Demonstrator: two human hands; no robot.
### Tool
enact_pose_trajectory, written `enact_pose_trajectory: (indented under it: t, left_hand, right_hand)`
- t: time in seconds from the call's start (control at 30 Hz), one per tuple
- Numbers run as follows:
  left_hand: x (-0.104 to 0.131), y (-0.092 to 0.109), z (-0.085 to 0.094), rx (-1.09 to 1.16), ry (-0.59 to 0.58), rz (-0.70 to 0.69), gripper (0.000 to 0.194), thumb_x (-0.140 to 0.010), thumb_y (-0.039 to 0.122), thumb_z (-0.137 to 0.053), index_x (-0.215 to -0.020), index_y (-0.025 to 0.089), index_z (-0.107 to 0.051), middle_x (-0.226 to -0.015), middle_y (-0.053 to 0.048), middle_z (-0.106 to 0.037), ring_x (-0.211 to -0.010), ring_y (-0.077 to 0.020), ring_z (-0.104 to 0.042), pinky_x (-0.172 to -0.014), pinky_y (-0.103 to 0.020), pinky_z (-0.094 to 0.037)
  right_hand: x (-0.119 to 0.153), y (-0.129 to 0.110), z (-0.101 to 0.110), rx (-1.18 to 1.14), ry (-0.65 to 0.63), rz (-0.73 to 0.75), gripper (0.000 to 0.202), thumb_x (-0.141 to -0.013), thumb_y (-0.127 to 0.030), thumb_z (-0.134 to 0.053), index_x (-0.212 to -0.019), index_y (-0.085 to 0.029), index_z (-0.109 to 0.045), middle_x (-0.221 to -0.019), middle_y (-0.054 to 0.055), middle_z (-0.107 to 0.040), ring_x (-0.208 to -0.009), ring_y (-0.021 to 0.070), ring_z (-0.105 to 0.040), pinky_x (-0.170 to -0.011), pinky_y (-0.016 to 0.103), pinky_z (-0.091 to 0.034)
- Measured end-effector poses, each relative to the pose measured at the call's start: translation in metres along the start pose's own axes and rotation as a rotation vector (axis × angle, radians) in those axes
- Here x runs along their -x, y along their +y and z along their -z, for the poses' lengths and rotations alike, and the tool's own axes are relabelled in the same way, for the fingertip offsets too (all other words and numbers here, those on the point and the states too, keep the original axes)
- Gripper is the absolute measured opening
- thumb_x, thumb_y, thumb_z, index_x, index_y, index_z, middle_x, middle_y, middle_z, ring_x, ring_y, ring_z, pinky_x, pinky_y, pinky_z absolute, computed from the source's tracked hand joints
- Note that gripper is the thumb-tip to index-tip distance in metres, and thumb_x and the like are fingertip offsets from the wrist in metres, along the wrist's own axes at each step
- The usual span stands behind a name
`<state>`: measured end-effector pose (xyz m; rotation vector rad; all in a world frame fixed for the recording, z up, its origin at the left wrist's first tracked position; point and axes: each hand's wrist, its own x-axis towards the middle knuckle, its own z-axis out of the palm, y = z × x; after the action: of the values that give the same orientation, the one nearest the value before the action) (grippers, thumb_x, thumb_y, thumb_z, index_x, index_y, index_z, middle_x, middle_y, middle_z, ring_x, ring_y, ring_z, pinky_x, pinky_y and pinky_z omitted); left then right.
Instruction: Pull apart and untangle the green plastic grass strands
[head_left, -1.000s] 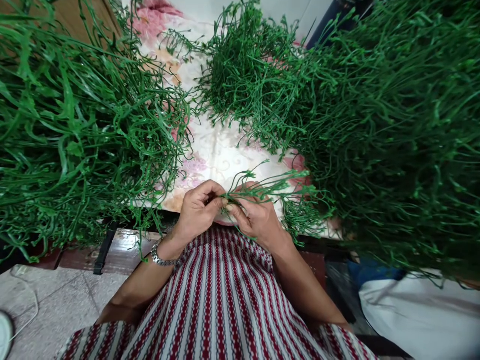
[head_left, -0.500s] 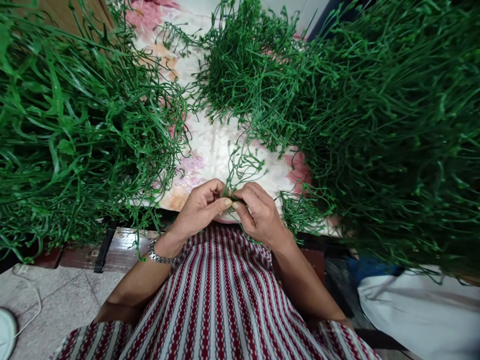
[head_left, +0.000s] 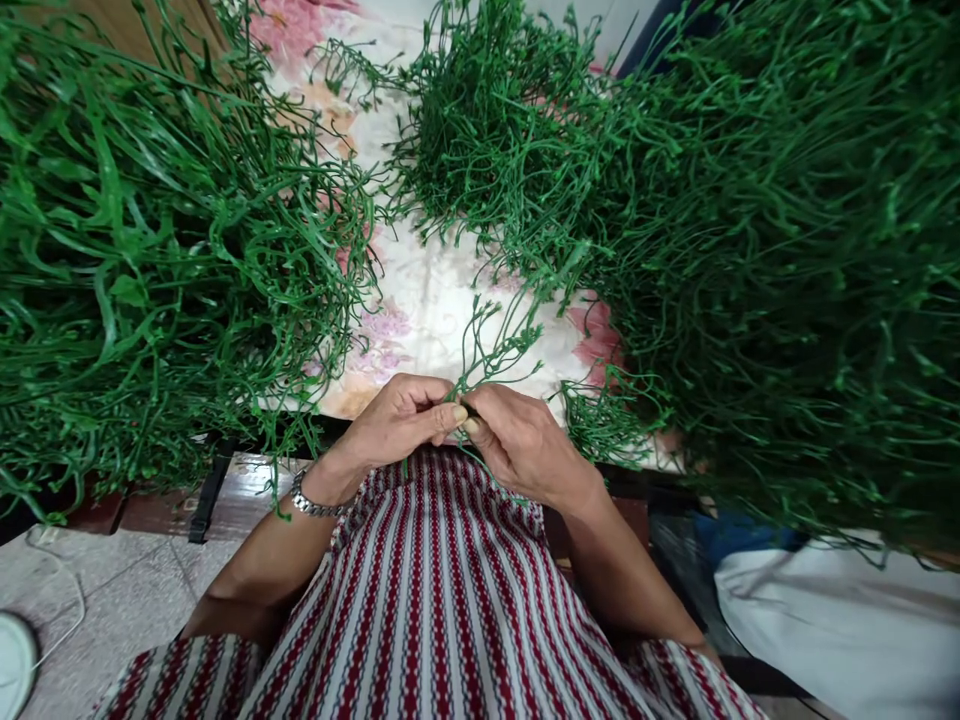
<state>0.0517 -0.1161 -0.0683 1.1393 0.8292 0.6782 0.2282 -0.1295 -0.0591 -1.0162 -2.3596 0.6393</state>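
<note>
Just above my lap, my left hand (head_left: 411, 418) and my right hand (head_left: 521, 435) meet with thumbs and fingertips pinched together. Between them is a small bunch of green plastic-looking stems (head_left: 487, 350), its thin branches fanning out over the cloth. Both hands are closed on its lower part, and the exact grip point is hidden by the fingers. Some stem ends hang below the hands. A small separate bunch of green stems (head_left: 604, 420) lies on the cloth to the right of my right hand.
A flowered cloth (head_left: 431, 290) covers the table. Large heaps of green stems rise at left (head_left: 165, 270) and right (head_left: 780, 260), with another heap (head_left: 495, 130) at the back. A white bag or cloth (head_left: 847, 620) is at lower right, and a cable (head_left: 71, 600) lies on the floor at left.
Both hands have come slightly lower and nearer my body. The bunch has turned, its branches now spreading more to the right. My right hand has rolled over a little.
</note>
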Motion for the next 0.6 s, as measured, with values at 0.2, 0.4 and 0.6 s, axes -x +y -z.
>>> enact_pose_trajectory:
  t: [0.2, 0.4, 0.6]
  left_hand:
    - [0.008, 0.001, -0.004, 0.185, -0.077, 0.098, 0.033, -0.071, 0.039, -0.062, -0.054, 0.013, -0.051, -0.044, 0.004, -0.04, -0.037, -0.0033, -0.029, -0.036, -0.018, -0.018]
    - [0.013, 0.005, -0.014, 0.38, -0.06, 0.174, 0.031, -0.063, 0.04, -0.068, -0.054, 0.013, -0.056, -0.042, 0.004, -0.038, -0.036, -0.0027, -0.024, -0.036, -0.019, -0.017]
    - [0.013, -0.003, -0.015, 0.53, -0.115, 0.182, 0.029, -0.062, 0.034, -0.069, -0.051, 0.013, -0.053, -0.04, 0.005, -0.037, -0.032, -0.0014, -0.022, -0.036, -0.019, -0.016]
  right_hand:
    - [0.0, 0.006, -0.007, -0.792, -0.086, -0.108, 0.03, -0.089, -0.032, -0.043, -0.064, -0.016, -0.046, -0.057, -0.003, -0.04, -0.05, 0.0069, -0.036, -0.048, 0.021, -0.029]
    - [0.008, 0.001, -0.028, -1.344, 0.022, -0.368, 0.035, -0.073, -0.045, -0.062, -0.059, -0.014, -0.054, -0.052, -0.002, -0.047, -0.045, 0.0072, -0.036, -0.045, 0.022, -0.028]
    - [0.013, -0.004, -0.036, -1.542, 0.075, -0.378, 0.037, -0.071, -0.047, -0.062, -0.055, -0.016, -0.048, -0.041, -0.006, -0.035, -0.035, 0.0053, -0.027, -0.037, 0.02, -0.023]
